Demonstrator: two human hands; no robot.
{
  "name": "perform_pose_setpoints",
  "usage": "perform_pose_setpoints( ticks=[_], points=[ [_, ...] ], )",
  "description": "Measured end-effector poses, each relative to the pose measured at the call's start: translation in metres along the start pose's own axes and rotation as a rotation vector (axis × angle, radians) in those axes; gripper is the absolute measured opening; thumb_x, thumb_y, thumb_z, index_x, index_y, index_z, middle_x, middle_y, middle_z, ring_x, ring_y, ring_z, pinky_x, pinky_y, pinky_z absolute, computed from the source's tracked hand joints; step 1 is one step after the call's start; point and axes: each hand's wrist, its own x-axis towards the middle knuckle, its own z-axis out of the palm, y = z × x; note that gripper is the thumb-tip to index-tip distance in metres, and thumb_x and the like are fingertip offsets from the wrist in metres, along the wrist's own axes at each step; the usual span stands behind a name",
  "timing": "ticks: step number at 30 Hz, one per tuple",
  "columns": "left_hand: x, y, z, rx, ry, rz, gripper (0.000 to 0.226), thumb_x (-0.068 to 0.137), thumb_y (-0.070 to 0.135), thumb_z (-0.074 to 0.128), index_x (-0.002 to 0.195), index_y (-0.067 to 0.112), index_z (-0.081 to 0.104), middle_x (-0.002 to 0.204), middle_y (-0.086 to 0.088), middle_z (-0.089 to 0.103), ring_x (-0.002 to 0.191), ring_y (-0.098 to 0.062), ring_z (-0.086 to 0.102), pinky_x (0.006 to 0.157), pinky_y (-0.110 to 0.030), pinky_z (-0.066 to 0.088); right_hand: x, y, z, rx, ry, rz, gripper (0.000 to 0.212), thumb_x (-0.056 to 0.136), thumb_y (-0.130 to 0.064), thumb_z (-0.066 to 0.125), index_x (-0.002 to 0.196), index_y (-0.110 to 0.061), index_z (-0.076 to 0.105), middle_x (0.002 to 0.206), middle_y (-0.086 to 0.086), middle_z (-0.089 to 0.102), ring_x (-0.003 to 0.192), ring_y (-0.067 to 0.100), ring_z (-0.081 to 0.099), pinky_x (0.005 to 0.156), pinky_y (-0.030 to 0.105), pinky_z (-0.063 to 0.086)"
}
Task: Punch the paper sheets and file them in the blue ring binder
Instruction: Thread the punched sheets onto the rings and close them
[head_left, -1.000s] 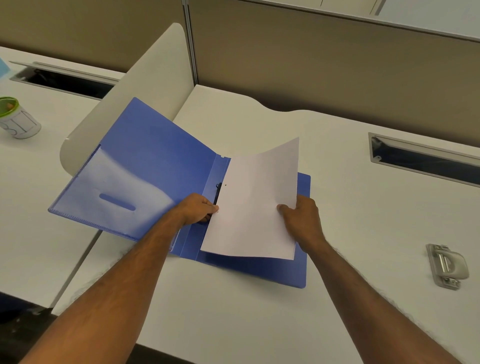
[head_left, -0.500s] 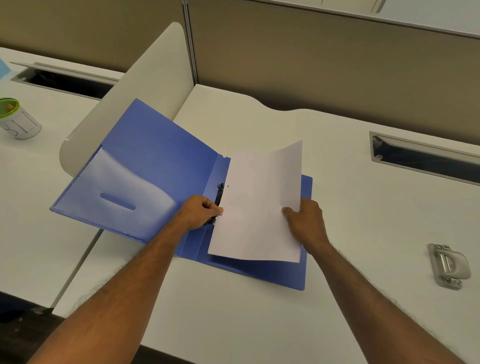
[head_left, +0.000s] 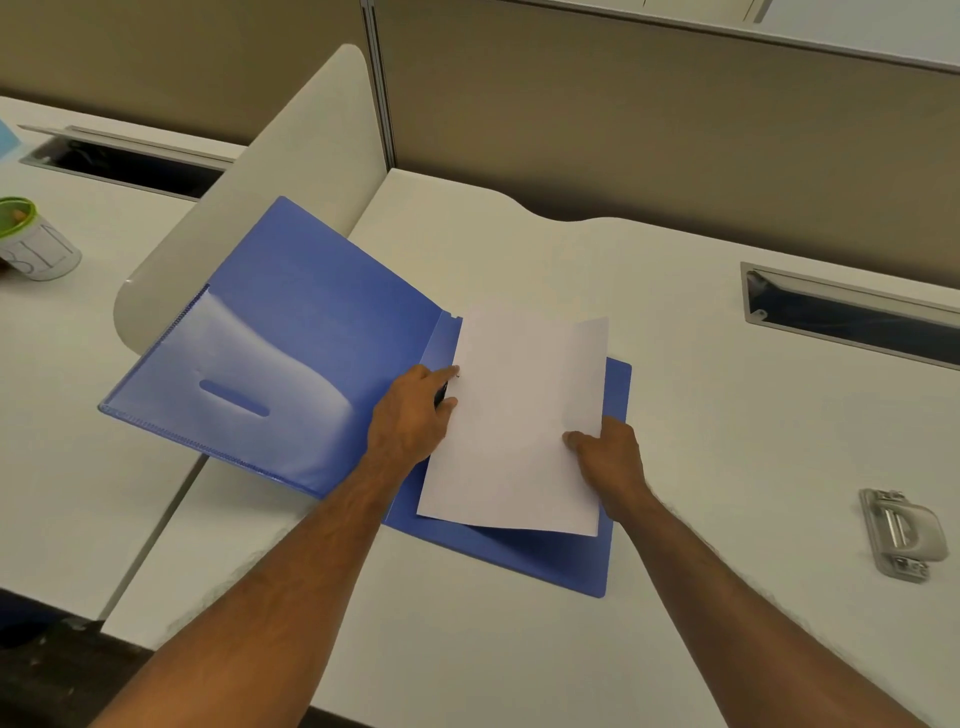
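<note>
The blue ring binder (head_left: 291, 332) lies open on the white desk, its front cover propped up to the left against a divider. White paper sheets (head_left: 519, 421) rest tilted over the binder's right half. My right hand (head_left: 608, 457) grips the sheets at their right edge. At the spine, my left hand (head_left: 410, 415) sits on the black ring mechanism, which it mostly hides, with fingertips touching the paper's left edge. The punched holes cannot be seen.
A grey hole punch (head_left: 901, 535) lies on the desk (head_left: 727, 415) at the right. A cable slot (head_left: 852, 317) is cut into the desk behind it. A white mug with a green rim (head_left: 31, 244) stands on the neighbouring desk at far left. A curved divider (head_left: 291, 156) rises behind the binder.
The sheets have slid left toward the spine, now covering the ring mechanism. My left hand has moved up along the spine to the paper's edge. My right hand has followed with the sheets.
</note>
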Motion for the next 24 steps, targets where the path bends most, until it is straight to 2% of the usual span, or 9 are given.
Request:
perform_pose_setpoints(
  ticks=[5, 9, 12, 15, 17, 21, 24],
  points=[
    [0.006, -0.001, 0.008, 0.161, -0.007, 0.071, 0.041, 0.098, 0.029, 0.047, 0.138, 0.020, 0.048, 0.109, -0.007, 0.060, 0.099, -0.023, 0.056, 0.078, -0.034, 0.052, 0.000, 0.000, -0.002, 0.021, -0.013, -0.037, 0.029, 0.090, -0.015, 0.056, 0.119, -0.016, 0.059, 0.118, 0.006, 0.066, 0.101, 0.028, 0.063, 0.088, 0.041, 0.053],
    [0.007, -0.002, 0.012, 0.071, 0.016, 0.051, 0.039, 0.097, 0.026, 0.049, 0.135, 0.016, 0.053, 0.103, -0.009, 0.062, 0.094, -0.024, 0.058, 0.074, -0.030, 0.050, -0.002, -0.002, -0.004, 0.050, -0.010, -0.062, 0.032, 0.091, -0.017, 0.058, 0.123, -0.015, 0.057, 0.118, 0.004, 0.065, 0.104, 0.028, 0.063, 0.092, 0.044, 0.053],
    [0.009, -0.001, 0.015, 0.016, 0.031, 0.008, 0.038, 0.096, 0.026, 0.051, 0.132, 0.015, 0.056, 0.103, -0.009, 0.063, 0.092, -0.024, 0.059, 0.079, -0.034, 0.053, -0.004, -0.002, -0.007, 0.074, -0.006, -0.081, 0.029, 0.091, -0.018, 0.058, 0.120, -0.017, 0.058, 0.114, 0.000, 0.065, 0.104, 0.027, 0.064, 0.093, 0.045, 0.053],
    [0.012, 0.002, 0.017, 0.049, 0.048, -0.002, 0.036, 0.096, 0.026, 0.052, 0.130, 0.015, 0.058, 0.109, -0.009, 0.062, 0.098, -0.025, 0.057, 0.087, -0.038, 0.051, -0.008, -0.001, -0.007, 0.096, 0.010, -0.112, 0.031, 0.090, -0.018, 0.059, 0.121, -0.019, 0.056, 0.113, -0.004, 0.063, 0.102, 0.023, 0.063, 0.090, 0.041, 0.053],
    [0.013, 0.003, 0.018, 0.067, 0.048, 0.002, 0.035, 0.096, 0.026, 0.051, 0.129, 0.016, 0.059, 0.108, -0.010, 0.061, 0.098, -0.025, 0.057, 0.086, -0.038, 0.050, -0.010, 0.000, -0.006, 0.090, 0.032, -0.134, 0.038, 0.088, -0.018, 0.060, 0.125, -0.018, 0.052, 0.115, -0.004, 0.060, 0.101, 0.021, 0.061, 0.085, 0.035, 0.051],
    [0.014, 0.004, 0.018, 0.240, 0.007, 0.053, 0.038, 0.099, 0.029, 0.042, 0.134, 0.019, 0.054, 0.107, -0.008, 0.059, 0.098, -0.024, 0.055, 0.083, -0.037, 0.047, -0.014, 0.002, -0.003, 0.104, 0.054, -0.162, 0.034, 0.087, -0.016, 0.062, 0.115, -0.025, 0.045, 0.111, -0.007, 0.056, 0.098, 0.017, 0.058, 0.079, 0.029, 0.045],
    [0.014, 0.006, 0.020, 0.395, -0.049, 0.074, 0.043, 0.101, 0.034, 0.032, 0.141, 0.022, 0.043, 0.115, -0.008, 0.055, 0.104, -0.024, 0.052, 0.087, -0.037, 0.042, -0.019, -0.002, -0.004, 0.077, 0.061, -0.210, 0.036, 0.089, -0.015, 0.061, 0.121, -0.021, 0.045, 0.110, -0.008, 0.053, 0.097, 0.015, 0.055, 0.081, 0.028, 0.043]
  ],
)
